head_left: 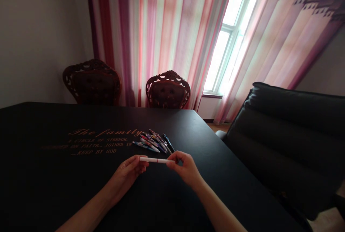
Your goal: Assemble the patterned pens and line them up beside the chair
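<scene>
Together, left hand (133,170) and right hand (184,167) pinch a white pen (157,160) level by its ends, forearms converging above the table (54,174).

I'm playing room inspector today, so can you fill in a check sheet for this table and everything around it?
Surface: black table with orange lettering printed on it.
Things in hand: white pen with a thin red band, held level just above the table.
Clutter: pile of patterned pens lying on the table just beyond the hands.
Hands: left hand and right hand each pinch one end of the white pen with the fingers.
Cables: nothing seen.
Surroundings: two carved wooden chairs at the far side, black padded chair on the right, pink striped curtains, bright window.
</scene>
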The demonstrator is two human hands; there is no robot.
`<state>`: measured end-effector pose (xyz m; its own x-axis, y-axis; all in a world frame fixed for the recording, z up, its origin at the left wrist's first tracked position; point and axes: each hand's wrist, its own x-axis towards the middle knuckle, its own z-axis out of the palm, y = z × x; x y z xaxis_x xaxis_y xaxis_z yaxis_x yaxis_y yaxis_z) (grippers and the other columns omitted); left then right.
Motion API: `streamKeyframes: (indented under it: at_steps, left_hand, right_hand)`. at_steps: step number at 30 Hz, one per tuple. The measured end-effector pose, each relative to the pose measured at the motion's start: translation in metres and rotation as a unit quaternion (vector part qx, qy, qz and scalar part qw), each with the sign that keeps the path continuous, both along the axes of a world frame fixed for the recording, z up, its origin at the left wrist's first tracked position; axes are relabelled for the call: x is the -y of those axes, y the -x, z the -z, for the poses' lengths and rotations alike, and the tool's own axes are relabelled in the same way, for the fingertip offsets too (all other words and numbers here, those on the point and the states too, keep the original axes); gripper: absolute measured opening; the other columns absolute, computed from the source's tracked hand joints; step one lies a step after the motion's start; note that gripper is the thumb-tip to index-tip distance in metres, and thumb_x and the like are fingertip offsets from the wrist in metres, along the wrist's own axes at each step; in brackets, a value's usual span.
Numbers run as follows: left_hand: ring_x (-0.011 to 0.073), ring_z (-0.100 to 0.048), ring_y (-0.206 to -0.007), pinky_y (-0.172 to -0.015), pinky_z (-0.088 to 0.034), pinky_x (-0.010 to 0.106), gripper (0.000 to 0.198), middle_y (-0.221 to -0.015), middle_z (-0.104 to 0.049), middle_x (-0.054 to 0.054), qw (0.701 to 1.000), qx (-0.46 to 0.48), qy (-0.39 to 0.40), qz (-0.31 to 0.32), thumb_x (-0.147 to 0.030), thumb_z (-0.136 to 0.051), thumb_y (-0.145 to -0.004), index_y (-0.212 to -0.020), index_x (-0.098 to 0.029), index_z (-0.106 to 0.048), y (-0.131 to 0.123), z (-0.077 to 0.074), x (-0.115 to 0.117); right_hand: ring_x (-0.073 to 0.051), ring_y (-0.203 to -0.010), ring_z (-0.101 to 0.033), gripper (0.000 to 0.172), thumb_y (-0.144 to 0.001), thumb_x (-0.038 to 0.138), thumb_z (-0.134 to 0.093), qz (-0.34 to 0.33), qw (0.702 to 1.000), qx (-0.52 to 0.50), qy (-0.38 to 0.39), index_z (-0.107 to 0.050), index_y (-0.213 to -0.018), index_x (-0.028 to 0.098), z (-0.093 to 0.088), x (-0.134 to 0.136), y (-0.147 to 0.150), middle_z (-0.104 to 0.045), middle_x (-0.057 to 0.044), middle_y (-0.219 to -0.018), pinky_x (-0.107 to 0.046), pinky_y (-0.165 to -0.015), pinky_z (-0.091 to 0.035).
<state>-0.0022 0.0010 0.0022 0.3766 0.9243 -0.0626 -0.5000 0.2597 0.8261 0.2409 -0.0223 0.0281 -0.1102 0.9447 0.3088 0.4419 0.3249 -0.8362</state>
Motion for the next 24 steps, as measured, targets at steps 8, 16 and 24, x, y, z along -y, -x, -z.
streamKeyframes:
  at_steps: [8, 16, 24]
  left_hand:
    - [0.0195, -0.064, -0.082, -0.080, -0.048, 0.032, 0.043, -0.090, -0.075, 0.009, 0.999, -0.040, -0.019, 0.024, -0.053, -0.058, -0.087, -0.105, -0.016, -0.072, -0.002, 0.000, -0.001]
    - [0.0228, -0.063, -0.093, -0.088, -0.046, 0.035, 0.037, -0.096, -0.074, 0.008, 0.991, -0.100, -0.071, 0.046, -0.044, -0.052, -0.093, -0.109, -0.018, -0.072, 0.001, 0.007, -0.002]
    - [0.0234, -0.064, -0.092, -0.086, -0.047, 0.034, 0.037, -0.093, -0.075, 0.007, 0.989, -0.120, -0.077, 0.045, -0.045, -0.053, -0.091, -0.106, -0.018, -0.073, 0.000, 0.013, -0.006]
  right_hand:
    - [-0.018, -0.079, -0.055, 0.006, -0.073, 0.019, -0.076, 0.026, 0.980, 0.177, -0.083, -0.071, -0.072, 0.022, -0.029, 0.004, -0.004, -0.064, -0.001, -0.076, -0.030, -0.077, -0.041]
    - [-0.019, -0.067, -0.056, 0.013, -0.081, 0.030, -0.065, 0.218, 0.955, 0.197, -0.036, -0.071, -0.073, 0.021, -0.027, 0.057, -0.094, -0.063, -0.002, -0.070, -0.029, -0.063, -0.039]
    - [-0.023, -0.076, -0.063, 0.032, -0.087, 0.047, -0.051, 0.360, 0.902, 0.223, 0.082, -0.070, -0.077, 0.023, 0.034, 0.162, -0.164, -0.067, -0.004, -0.078, -0.031, -0.068, -0.043]
